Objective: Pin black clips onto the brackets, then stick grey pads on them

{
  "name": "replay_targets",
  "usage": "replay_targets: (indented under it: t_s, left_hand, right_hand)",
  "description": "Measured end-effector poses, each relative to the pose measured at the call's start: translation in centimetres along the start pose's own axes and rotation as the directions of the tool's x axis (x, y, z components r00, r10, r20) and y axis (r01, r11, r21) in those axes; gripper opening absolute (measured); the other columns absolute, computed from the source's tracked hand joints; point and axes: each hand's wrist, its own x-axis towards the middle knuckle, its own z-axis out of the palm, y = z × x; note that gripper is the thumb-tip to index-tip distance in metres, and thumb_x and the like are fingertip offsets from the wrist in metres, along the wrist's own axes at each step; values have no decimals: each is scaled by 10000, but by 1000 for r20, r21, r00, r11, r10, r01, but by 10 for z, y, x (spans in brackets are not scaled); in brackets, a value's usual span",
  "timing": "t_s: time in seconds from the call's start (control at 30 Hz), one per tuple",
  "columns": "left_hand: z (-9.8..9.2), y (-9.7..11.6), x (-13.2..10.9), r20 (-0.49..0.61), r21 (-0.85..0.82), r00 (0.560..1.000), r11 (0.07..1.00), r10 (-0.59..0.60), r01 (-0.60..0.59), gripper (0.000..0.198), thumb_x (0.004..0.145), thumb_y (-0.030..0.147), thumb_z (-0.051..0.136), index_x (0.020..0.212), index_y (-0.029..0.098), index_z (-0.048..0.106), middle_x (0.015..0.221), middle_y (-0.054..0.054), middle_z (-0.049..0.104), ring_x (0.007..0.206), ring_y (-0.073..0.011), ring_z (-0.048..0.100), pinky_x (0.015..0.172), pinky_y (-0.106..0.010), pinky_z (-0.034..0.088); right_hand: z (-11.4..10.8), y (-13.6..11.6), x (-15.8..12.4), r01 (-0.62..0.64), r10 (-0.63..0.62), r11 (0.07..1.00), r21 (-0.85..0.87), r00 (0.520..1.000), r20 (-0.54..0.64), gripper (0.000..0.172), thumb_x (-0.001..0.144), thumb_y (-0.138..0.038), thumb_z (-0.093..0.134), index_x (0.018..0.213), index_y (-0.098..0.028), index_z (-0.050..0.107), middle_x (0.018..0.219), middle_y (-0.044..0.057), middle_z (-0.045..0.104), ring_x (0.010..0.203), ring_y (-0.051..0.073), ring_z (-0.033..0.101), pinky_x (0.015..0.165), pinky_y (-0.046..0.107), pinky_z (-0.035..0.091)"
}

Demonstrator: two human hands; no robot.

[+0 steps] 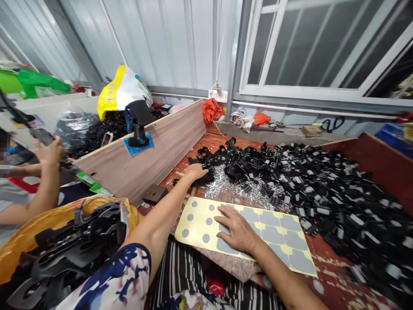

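Observation:
My left hand [196, 172] reaches to the near left edge of a heap of black plastic parts [245, 161]. Its fingers are drawn together on a black plastic part [209, 175], largely hidden by the hand and the parts around it. Flat on a pale yellow sticker sheet [200, 206] lies my right hand [237, 228], fingers spread and holding nothing. Grey round stickers dot the sheet's left end, and larger grey shaped stickers [274, 234] cover the rest. Just beyond the sheet, small shiny metal pins [222, 183] are scattered beside the black parts.
A big pile of small black pieces with grey pads [322, 185] spreads over the right side. A wooden board [155, 159] divides the table at left, with a black holder [140, 129] on it. An orange bag [132, 213] of black parts stands at left; beyond it, another person's hand [48, 150] holds a phone.

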Motion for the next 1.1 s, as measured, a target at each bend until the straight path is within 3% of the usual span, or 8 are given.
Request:
replay_targets:
  t_s: [0.17, 0.33, 0.43, 0.6, 0.8, 0.9, 1.0, 1.1]
  left_hand:
    - [3, 34, -36, -233, 10, 969, 997, 76, -76, 330, 1005, 401, 562, 1250, 221, 691, 1345, -153, 630, 1286, -344, 546, 1021, -469, 508]
    - [-4, 26, -99, -445, -29, 895, 999, 11, -27, 387, 1032, 393, 455, 1312, 228, 665, 1440, -174, 542, 1319, -392, 455, 946, -504, 540]
    - [30, 29, -148, -372, -40, 895, 959, 248, -282, 344, 1005, 374, 543, 1280, 237, 697, 1345, -154, 635, 1261, -347, 540, 1031, -509, 518]
    - [107, 42, -195, -76, -103, 711, 704, 699, -703, 531, 946, 421, 674, 1456, 304, 589, 1636, -119, 439, 1547, -408, 304, 1249, -660, 231]
    - [104, 36, -183, -384, -578, 844, 615, 374, -536, 638, 1013, 370, 555, 1603, 233, 355, 1567, -174, 484, 1430, -300, 481, 1185, -510, 408]
    - [83, 38, -184, -522, -593, 810, 569, 267, -570, 827, 942, 325, 660, 1649, 245, 237, 1659, -170, 344, 1512, -312, 369, 1209, -488, 384]
    - [70, 42, -194, -423, -627, 807, 509, 412, -589, 654, 972, 234, 558, 1600, 263, 382, 1567, -128, 495, 1452, -295, 458, 1229, -486, 358]
    - [68, 42, -204, -255, -840, 918, 401, 304, -366, 501, 976, 230, 512, 1475, 259, 536, 1308, -97, 659, 1208, -261, 630, 1132, -478, 484]
  right_hand:
    - [-6, -2, 13, 26, -27, 999, -34, 999, -40, 453, 807, -383, 815, 1210, -193, 732, 1386, 157, 629, 1299, 315, 568, 1117, 484, 472]
    - [-61, 24, 56, -114, 98, 990, -83, 979, -179, 286, 985, -126, 510, 1123, -209, 745, 1174, 104, 730, 1171, 248, 608, 1042, 429, 496]
    - [-89, 54, 83, -156, 136, 985, -68, 963, -235, 313, 916, -16, 509, 1006, -196, 749, 1282, 149, 679, 1298, 301, 525, 1123, 483, 423]
    - [-102, 81, 96, -175, 204, 977, 121, 933, -297, 175, 841, -74, 645, 759, -223, 686, 1112, 95, 707, 1076, 248, 623, 1005, 383, 496]
    - [-97, 57, 67, -182, 434, 842, 508, 789, -435, 376, 961, -533, 553, 1042, -193, 692, 941, 65, 722, 829, 192, 682, 800, 364, 582]
    - [-77, 19, 40, -174, 519, 664, 727, 808, -280, 432, 892, -588, 658, 1048, -189, 708, 815, 36, 732, 727, 172, 686, 712, 316, 586]
    - [-57, -20, 13, -171, 518, 425, 889, 851, -84, 333, 843, -488, 752, 1008, -200, 731, 848, 26, 749, 764, 167, 689, 760, 311, 579]
    - [-47, -40, -16, -219, 526, 571, 791, 837, -148, 234, 900, -390, 679, 1049, -219, 736, 1022, 47, 753, 911, 193, 690, 848, 341, 567]
